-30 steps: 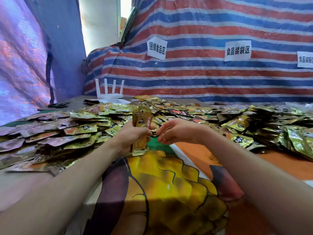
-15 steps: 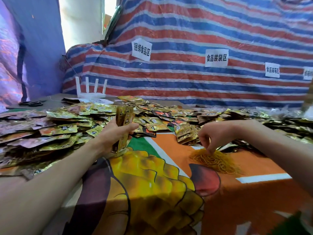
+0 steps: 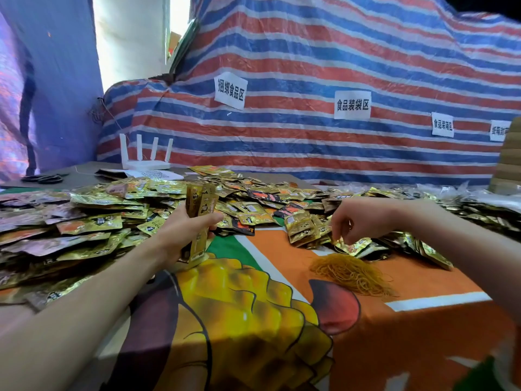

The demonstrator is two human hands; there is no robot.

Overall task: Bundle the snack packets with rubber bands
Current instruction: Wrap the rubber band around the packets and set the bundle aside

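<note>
You had one left hand [image 3: 186, 232] and one right hand [image 3: 363, 218], four paper labels [image 3: 230, 91], one router [image 3: 146, 165] with four antennas [image 3: 139, 146], one heap of rubber bands [image 3: 352, 273], and snack packets [image 3: 98, 221] past counting.

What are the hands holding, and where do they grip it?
Left hand grips a packet stack round its middle. Right hand is at a loose packet; hold unclear.

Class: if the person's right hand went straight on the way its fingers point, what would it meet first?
The right hand points its fingers downward, so it would likely first meet the crinkled gold foil snack packet lying just beneath, before the pile of yellow rubber bands; depth is unclear.
</note>
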